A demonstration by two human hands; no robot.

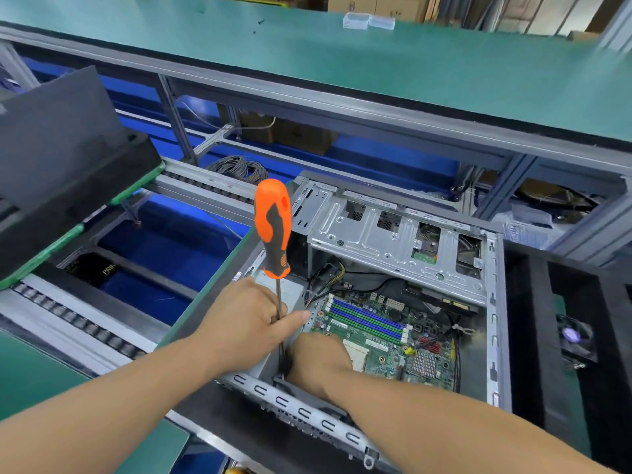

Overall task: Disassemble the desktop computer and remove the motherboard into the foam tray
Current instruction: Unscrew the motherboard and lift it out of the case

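An open desktop case (494, 302) lies on its side on the bench. Its green motherboard (383, 331) with blue and green memory slots sits inside, under a silver drive cage (393, 234). My left hand (246, 319) pinches the thin metal shaft of an orange and black screwdriver (273, 227), which stands upright with its handle up and its tip down in the case's near left corner. My right hand (319, 362) reaches into that same corner on the motherboard's edge; its fingers are hidden, so what it holds is not visible.
Black foam trays stand at the left (61, 172) and at the right (564, 336), the right one holding a small fan (573, 336). A roller conveyor (75, 326) runs left of the case. A green shelf (342, 56) overhangs the back. Coiled cables (239, 167) lie behind.
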